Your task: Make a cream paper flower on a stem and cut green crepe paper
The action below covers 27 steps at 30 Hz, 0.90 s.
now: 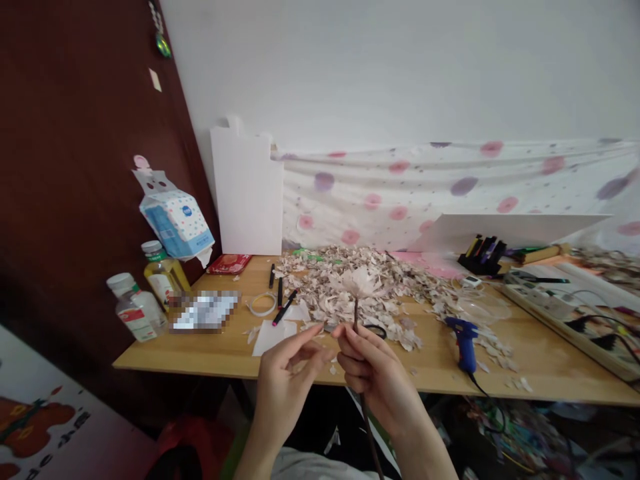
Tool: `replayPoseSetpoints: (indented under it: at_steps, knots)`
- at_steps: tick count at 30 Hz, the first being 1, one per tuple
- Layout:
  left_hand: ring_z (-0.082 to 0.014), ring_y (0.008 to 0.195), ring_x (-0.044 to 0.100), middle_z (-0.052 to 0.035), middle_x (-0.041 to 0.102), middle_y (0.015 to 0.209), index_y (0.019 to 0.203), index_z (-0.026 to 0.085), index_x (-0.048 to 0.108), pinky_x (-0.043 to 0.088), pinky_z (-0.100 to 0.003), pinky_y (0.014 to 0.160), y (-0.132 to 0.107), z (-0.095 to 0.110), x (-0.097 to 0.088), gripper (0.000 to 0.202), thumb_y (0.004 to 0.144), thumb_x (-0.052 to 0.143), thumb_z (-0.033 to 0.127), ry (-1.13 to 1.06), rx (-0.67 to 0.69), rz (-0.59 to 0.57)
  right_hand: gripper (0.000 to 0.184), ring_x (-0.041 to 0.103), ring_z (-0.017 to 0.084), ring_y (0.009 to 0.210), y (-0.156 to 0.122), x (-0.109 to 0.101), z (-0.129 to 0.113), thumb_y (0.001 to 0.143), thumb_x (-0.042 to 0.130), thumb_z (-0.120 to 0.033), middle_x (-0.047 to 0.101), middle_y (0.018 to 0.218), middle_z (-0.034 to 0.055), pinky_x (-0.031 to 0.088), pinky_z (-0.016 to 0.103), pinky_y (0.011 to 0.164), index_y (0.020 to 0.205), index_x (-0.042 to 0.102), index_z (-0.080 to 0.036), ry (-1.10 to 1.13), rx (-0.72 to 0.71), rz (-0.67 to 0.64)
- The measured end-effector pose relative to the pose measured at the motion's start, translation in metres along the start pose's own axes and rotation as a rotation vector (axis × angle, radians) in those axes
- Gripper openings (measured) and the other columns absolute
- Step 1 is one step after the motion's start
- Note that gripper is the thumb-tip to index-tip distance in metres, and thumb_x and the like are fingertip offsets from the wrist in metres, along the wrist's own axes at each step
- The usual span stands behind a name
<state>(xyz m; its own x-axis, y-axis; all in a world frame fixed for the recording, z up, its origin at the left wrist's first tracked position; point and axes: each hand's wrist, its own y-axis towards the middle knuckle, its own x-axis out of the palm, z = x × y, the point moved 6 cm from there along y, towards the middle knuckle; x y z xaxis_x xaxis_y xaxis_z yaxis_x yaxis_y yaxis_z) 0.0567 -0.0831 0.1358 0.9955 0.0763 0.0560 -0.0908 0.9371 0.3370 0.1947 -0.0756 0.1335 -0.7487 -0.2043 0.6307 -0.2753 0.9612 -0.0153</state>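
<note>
My right hand is closed around the thin brown stem of a handmade flower, which stands upright above the fist. The flower has pale, cream-coloured petals, and its stem runs down below the hand toward my lap. Just to the left is my left hand, fingers bent and thumb apart from the index finger, with nothing visible between them. Its fingertips are close to the right hand's. Behind the flower spreads a heap of loose, dry, pale petals. A black ring-like handle shows partly behind my right hand.
The wooden table bears a blue glue gun with a cord at right, markers, a tape roll and white paper. Bottles stand at the left edge. A long tray lies far right.
</note>
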Motion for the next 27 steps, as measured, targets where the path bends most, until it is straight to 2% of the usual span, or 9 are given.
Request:
replayPoseSetpoints:
  at_steps: [5, 7, 10, 12, 14, 16, 18, 22, 27]
  knots:
    - [-0.0178, 0.079, 0.071, -0.0049, 0.078, 0.088, 0.095, 0.023, 0.078, 0.053, -0.025, 0.074, 0.005, 0.021, 0.010, 0.014, 0.089, 0.065, 0.020, 0.299, 0.365, -0.031, 0.035, 0.009, 0.004, 0.049, -0.001, 0.000, 0.002, 0.073, 0.085, -0.043, 0.023, 0.060, -0.0110, 0.007, 0.014, 0.040, 0.084, 0.069, -0.014, -0.030, 0.010, 0.001]
    - [-0.0166, 0.076, 0.069, -0.0043, 0.075, 0.083, 0.093, 0.022, 0.075, 0.050, -0.024, 0.072, 0.006, 0.024, 0.013, 0.016, 0.092, 0.060, 0.017, 0.394, 0.430, -0.055, 0.037, 0.009, 0.004, 0.049, -0.001, -0.003, 0.003, 0.072, 0.086, -0.044, 0.024, 0.060, -0.0109, 0.007, 0.015, 0.040, 0.085, 0.069, -0.015, -0.049, 0.016, 0.027]
    - [-0.0172, 0.076, 0.063, -0.0038, 0.068, 0.078, 0.087, 0.020, 0.068, 0.045, -0.026, 0.071, 0.010, 0.020, 0.016, 0.016, 0.095, 0.054, 0.017, 0.478, 0.433, -0.192, 0.039, 0.011, 0.004, 0.049, 0.001, -0.009, 0.006, 0.070, 0.086, -0.046, 0.026, 0.060, -0.0108, 0.008, 0.015, 0.040, 0.086, 0.068, -0.015, -0.104, 0.029, 0.054]
    - [-0.0165, 0.074, 0.058, -0.0021, 0.061, 0.075, 0.082, 0.020, 0.063, 0.042, -0.026, 0.070, 0.014, 0.012, 0.016, 0.019, 0.097, 0.051, 0.020, 0.461, 0.380, -0.287, 0.039, 0.012, 0.004, 0.049, 0.006, -0.014, 0.009, 0.070, 0.085, -0.047, 0.027, 0.059, -0.0108, 0.009, 0.015, 0.040, 0.085, 0.068, -0.015, -0.133, 0.050, 0.067]
    - [-0.0154, 0.071, 0.054, -0.0004, 0.056, 0.072, 0.078, 0.020, 0.060, 0.039, -0.026, 0.067, 0.021, 0.000, 0.011, 0.022, 0.098, 0.050, 0.025, 0.379, 0.269, -0.318, 0.040, 0.012, 0.004, 0.048, 0.012, -0.019, 0.012, 0.071, 0.084, -0.048, 0.026, 0.059, -0.0109, 0.010, 0.016, 0.040, 0.087, 0.068, -0.015, -0.146, 0.069, 0.087]
    - [-0.0147, 0.068, 0.051, 0.0005, 0.053, 0.069, 0.072, 0.020, 0.056, 0.038, -0.026, 0.066, 0.031, -0.014, 0.003, 0.029, 0.099, 0.049, 0.031, 0.202, 0.123, -0.262, 0.041, 0.011, 0.005, 0.048, 0.021, -0.025, 0.015, 0.071, 0.083, -0.048, 0.025, 0.058, -0.0114, 0.010, 0.016, 0.040, 0.090, 0.067, -0.015, -0.162, 0.078, 0.109]
    - [-0.0137, 0.059, 0.046, 0.0023, 0.048, 0.060, 0.064, 0.021, 0.049, 0.037, -0.026, 0.061, 0.041, -0.029, -0.003, 0.038, 0.098, 0.049, 0.039, -0.112, -0.031, -0.168, 0.042, 0.011, 0.005, 0.048, 0.030, -0.029, 0.018, 0.071, 0.084, -0.048, 0.024, 0.056, -0.0122, 0.010, 0.016, 0.040, 0.091, 0.066, -0.016, -0.191, 0.080, 0.126]
    - [-0.0092, 0.048, 0.036, 0.0060, 0.042, 0.053, 0.060, 0.020, 0.048, 0.036, -0.022, 0.051, 0.054, -0.056, 0.002, 0.042, 0.085, 0.069, 0.046, -0.688, -0.311, -0.052, 0.039, 0.014, 0.004, 0.047, 0.049, -0.031, 0.022, 0.071, 0.086, -0.044, 0.028, 0.057, -0.0116, 0.012, 0.018, 0.040, 0.092, 0.066, -0.018, -0.269, 0.052, 0.138]
    - [-0.0073, 0.057, 0.044, 0.0040, 0.049, 0.062, 0.062, 0.016, 0.060, 0.041, -0.019, 0.057, 0.053, -0.078, 0.013, 0.036, 0.076, 0.081, 0.041, -0.797, -0.452, 0.053, 0.038, 0.014, 0.004, 0.044, 0.070, -0.031, 0.029, 0.071, 0.087, -0.042, 0.022, 0.056, -0.0124, 0.010, 0.019, 0.039, 0.097, 0.070, -0.020, -0.284, 0.029, 0.159]
